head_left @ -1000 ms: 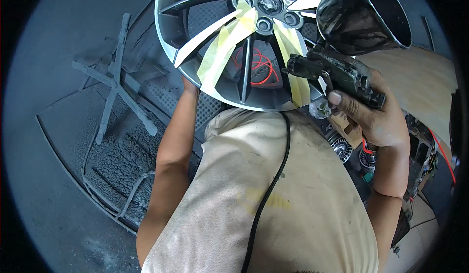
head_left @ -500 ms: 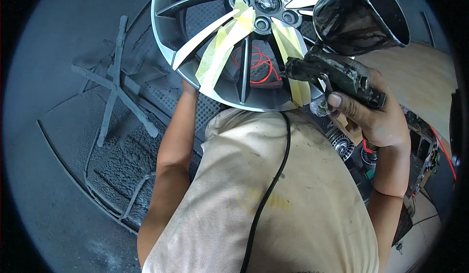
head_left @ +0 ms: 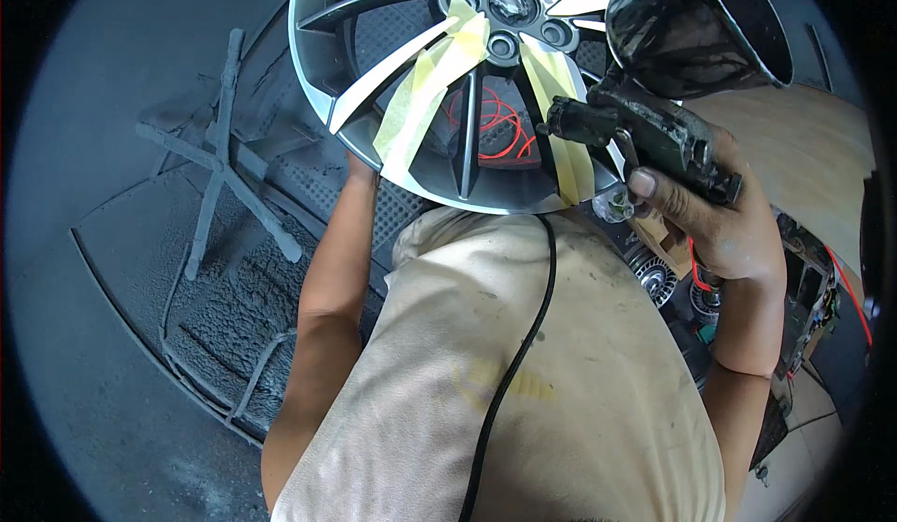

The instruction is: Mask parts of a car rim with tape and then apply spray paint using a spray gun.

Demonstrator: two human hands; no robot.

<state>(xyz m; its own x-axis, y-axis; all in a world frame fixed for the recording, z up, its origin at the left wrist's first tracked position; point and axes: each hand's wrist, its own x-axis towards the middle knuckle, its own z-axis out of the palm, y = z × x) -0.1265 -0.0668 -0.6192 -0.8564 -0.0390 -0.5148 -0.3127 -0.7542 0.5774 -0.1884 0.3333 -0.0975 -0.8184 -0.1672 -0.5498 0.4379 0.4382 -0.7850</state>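
My right hand (head_left: 703, 206) is wrapped round a dark, paint-crusted spray gun (head_left: 654, 139). A wide black cup (head_left: 673, 41) sits on top of the gun, tilted. The gun's nozzle points left, at the lower right spokes of a silver and dark grey wheel rim (head_left: 467, 202). Strips of yellow masking tape (head_left: 422, 101) cover some of the spokes. Behind the rim's lower left edge, my left hand (head_left: 363, 169) shows only at the wrist; its fingers are hidden.
A grey-coated cross-shaped stand (head_left: 224, 162) stands at left. Between the spokes, a coiled red cord (head_left: 505, 129) shows below. A black cable (head_left: 523, 349) hangs down over my clothing. Another wheel (head_left: 652, 279) and a brown curved board (head_left: 804, 148) are at right.
My right hand and the spray gun have shifted slightly to the right, a little away from the spokes. The rim and my left arm stay almost the same.
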